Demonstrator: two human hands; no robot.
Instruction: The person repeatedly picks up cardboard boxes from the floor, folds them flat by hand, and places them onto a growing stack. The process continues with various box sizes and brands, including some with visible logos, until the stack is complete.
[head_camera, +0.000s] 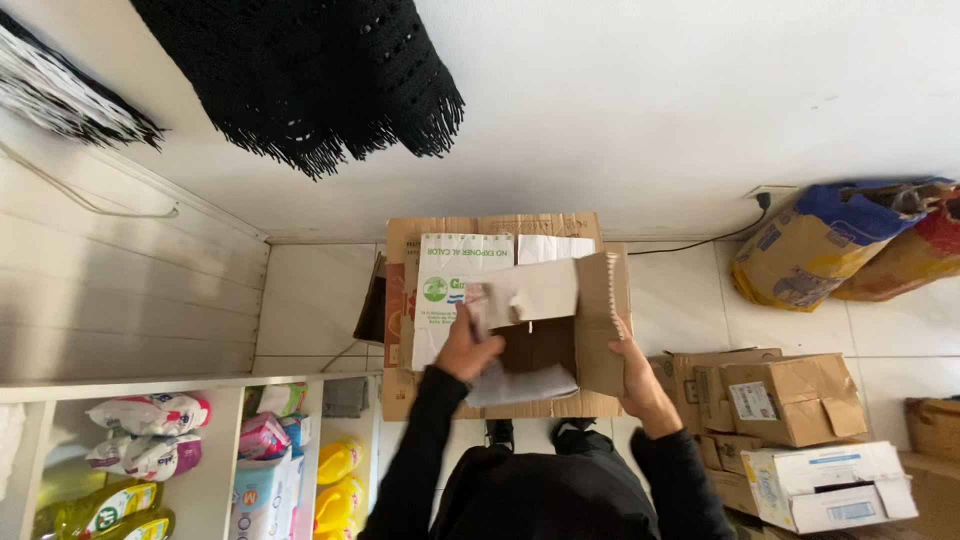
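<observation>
Brown cardboard box, flaps raised, torn edge, both hands gripping.

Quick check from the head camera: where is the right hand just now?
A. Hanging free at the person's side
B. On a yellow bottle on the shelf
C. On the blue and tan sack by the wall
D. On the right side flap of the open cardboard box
D: the right hand grips the right flap of the open cardboard box, while the left hand holds the flap opposite.
</observation>
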